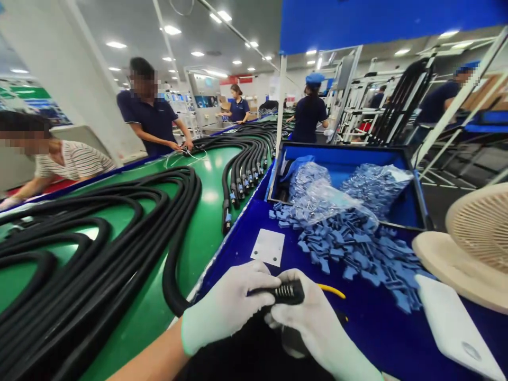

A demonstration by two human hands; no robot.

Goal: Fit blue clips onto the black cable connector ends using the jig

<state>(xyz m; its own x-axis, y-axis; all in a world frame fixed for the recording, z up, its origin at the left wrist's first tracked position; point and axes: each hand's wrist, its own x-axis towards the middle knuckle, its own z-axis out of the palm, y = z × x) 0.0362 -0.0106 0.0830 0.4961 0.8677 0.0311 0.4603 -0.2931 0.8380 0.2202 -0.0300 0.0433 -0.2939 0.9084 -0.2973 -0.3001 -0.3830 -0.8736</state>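
Here — hands (pixel 226 307) over blue bench (pixel 377 328), factory hall (pixel 238 58) beyond.

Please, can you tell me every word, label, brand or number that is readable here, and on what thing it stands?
No text is readable.
Red banner at the far wall: too blurred to read.
Screen at the far workstation: too small to read.
Black cable connector in the gloved left hand and gloved right hand: no readable marking.

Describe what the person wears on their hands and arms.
The left glove and the right glove are white and close-fitting, and each has a pale green cuff. The left forearm is bare, with no sleeve in view.
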